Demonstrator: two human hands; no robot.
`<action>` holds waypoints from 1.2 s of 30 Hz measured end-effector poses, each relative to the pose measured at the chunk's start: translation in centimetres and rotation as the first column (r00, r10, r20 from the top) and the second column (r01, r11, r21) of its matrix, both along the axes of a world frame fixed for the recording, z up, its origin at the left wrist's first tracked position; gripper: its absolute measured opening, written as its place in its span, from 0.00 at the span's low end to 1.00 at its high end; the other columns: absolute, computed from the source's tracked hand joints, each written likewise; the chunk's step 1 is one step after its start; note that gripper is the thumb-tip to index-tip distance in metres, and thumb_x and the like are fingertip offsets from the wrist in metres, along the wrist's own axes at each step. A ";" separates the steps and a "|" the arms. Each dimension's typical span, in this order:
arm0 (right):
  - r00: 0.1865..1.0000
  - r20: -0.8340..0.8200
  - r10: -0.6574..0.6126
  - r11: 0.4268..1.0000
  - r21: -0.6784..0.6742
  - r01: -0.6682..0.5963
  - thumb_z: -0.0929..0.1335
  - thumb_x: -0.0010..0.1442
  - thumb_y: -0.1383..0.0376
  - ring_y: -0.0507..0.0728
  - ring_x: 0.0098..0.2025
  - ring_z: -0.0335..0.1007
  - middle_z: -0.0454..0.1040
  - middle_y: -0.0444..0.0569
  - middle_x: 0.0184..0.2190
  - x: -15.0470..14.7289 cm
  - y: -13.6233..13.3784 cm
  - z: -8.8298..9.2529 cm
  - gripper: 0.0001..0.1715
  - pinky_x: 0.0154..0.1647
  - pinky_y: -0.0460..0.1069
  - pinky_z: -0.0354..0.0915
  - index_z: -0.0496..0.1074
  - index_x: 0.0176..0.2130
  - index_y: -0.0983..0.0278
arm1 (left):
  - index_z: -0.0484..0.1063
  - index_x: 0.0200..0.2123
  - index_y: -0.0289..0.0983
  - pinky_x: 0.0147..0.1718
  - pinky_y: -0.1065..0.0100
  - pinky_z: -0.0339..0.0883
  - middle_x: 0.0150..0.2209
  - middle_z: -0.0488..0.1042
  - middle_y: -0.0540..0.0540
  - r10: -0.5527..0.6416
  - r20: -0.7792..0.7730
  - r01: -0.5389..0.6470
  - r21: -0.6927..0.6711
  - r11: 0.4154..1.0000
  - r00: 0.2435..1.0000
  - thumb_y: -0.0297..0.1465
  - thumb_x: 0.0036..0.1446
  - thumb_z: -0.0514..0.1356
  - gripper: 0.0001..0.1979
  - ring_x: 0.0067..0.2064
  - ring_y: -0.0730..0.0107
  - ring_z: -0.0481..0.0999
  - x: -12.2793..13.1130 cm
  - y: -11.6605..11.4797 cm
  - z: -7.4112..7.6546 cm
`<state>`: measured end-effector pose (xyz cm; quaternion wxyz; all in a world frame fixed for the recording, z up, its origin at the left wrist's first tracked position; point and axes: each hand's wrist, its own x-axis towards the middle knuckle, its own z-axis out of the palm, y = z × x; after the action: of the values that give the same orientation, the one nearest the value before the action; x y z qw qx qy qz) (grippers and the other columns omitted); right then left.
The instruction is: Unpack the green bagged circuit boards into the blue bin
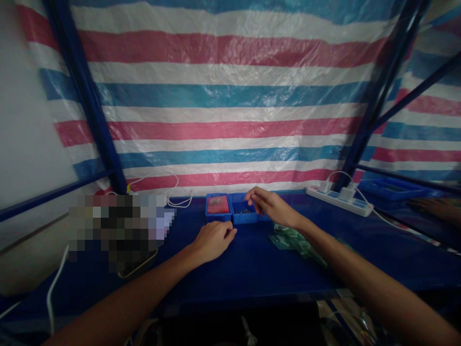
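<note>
My right hand [268, 204] hovers over the right-hand blue bin [245, 219], its fingers bent together in a pinch. Whatever may be between those fingertips is too small to make out. Small dark pieces [246, 211] lie on the floor of that bin. In front of the bins, my left hand [213, 241] is at the blue table, back up, with its fingers curled under. Its palm is hidden, so I cannot see what is in it. Close beyond it stands the left-hand blue bin [218, 217], which holds red packets [218, 204].
Green plastic bags [300, 244] lie beneath my right forearm. A white power strip [338, 201] with plugs sits at the back right of the table [230, 278]. White cables and a phone-like dark object [139, 264] are at left. Another person's hand [435, 209] shows at far right.
</note>
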<state>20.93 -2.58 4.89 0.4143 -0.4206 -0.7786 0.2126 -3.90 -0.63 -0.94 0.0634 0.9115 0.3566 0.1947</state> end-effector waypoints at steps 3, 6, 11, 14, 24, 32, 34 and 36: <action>0.991 -0.137 -0.006 1.000 -0.030 0.002 0.62 0.74 0.50 0.51 0.27 0.67 0.74 0.47 0.38 -0.4 0.7 -1.0 0.20 0.26 0.46 0.64 0.72 0.47 0.62 | 0.76 0.38 0.41 0.37 0.65 0.65 0.36 0.81 0.46 -0.007 0.004 0.007 -0.007 1.000 1.000 0.41 0.73 0.52 0.16 0.38 0.59 0.80 0.0 0.1 -0.1; 0.978 -0.205 -0.033 0.999 -0.030 0.027 0.66 0.71 0.50 0.52 0.27 0.66 0.73 0.46 0.37 -0.6 0.8 -2.1 0.19 0.25 0.46 0.62 0.71 0.51 0.61 | 0.76 0.39 0.41 0.38 0.65 0.65 0.36 0.81 0.45 -0.015 0.008 0.016 -0.008 1.000 1.000 0.41 0.73 0.53 0.16 0.39 0.59 0.80 0.0 0.1 -0.2; 0.983 -0.037 -0.177 0.960 0.213 0.181 0.71 0.69 0.54 0.56 0.35 0.70 0.73 0.46 0.36 -0.4 0.1 -3.2 0.15 0.37 0.49 0.66 0.71 0.47 0.61 | 0.75 0.39 0.41 0.36 0.65 0.64 0.36 0.80 0.46 -0.002 -0.013 0.002 -0.005 1.000 1.000 0.41 0.73 0.52 0.15 0.39 0.58 0.80 0.0 0.1 -0.1; 0.961 0.150 -0.234 0.928 0.329 0.174 0.70 0.70 0.55 0.57 0.38 0.69 0.74 0.49 0.39 -0.5 -0.4 -3.4 0.12 0.41 0.50 0.65 0.72 0.44 0.61 | 0.74 0.38 0.41 0.34 0.66 0.62 0.35 0.80 0.46 -0.003 -0.014 0.003 0.003 1.000 1.000 0.41 0.73 0.52 0.15 0.38 0.60 0.80 0.0 0.1 0.0; 0.920 -0.390 0.035 0.973 -0.196 -0.120 0.71 0.66 0.48 0.49 0.23 0.65 0.78 0.47 0.37 -1.7 0.2 -3.9 0.21 0.21 0.44 0.61 0.73 0.48 0.61 | 0.74 0.37 0.40 0.33 0.66 0.61 0.34 0.80 0.47 -0.025 -0.008 0.025 -0.002 1.000 1.000 0.40 0.73 0.53 0.16 0.37 0.61 0.79 -0.1 0.0 0.3; 0.763 -0.646 -0.024 0.937 -0.280 -0.207 0.73 0.65 0.49 0.47 0.21 0.53 0.69 0.42 0.29 -1.7 -0.1 -3.2 0.20 0.19 0.44 0.52 0.77 0.44 0.64 | 0.74 0.38 0.40 0.34 0.67 0.60 0.33 0.78 0.48 -0.119 0.017 0.119 -0.031 0.992 0.993 0.39 0.72 0.55 0.13 0.36 0.64 0.77 -0.2 -0.1 0.3; 0.751 -0.659 -0.043 0.944 -0.272 -0.185 0.74 0.64 0.50 0.47 0.22 0.52 0.68 0.43 0.30 -1.6 -0.1 -3.1 0.20 0.20 0.44 0.52 0.77 0.43 0.64 | 0.75 0.39 0.40 0.34 0.67 0.61 0.34 0.78 0.49 -0.164 0.032 0.165 -0.048 0.985 0.986 0.39 0.72 0.55 0.13 0.36 0.65 0.76 -0.2 -0.1 0.2; 0.753 -0.655 -0.053 0.951 -0.263 -0.162 0.74 0.63 0.50 0.47 0.22 0.54 0.69 0.43 0.31 -1.5 0.0 -3.0 0.19 0.20 0.44 0.53 0.77 0.43 0.63 | 0.75 0.40 0.40 0.35 0.68 0.62 0.34 0.77 0.49 -0.198 0.044 0.200 -0.059 0.978 0.979 0.39 0.72 0.56 0.12 0.36 0.66 0.76 -0.3 -0.2 0.2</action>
<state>19.41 -2.62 1.85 0.5843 -0.3546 -0.5541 0.4753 -4.18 -0.80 -0.75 0.1180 0.9363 0.2684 0.1935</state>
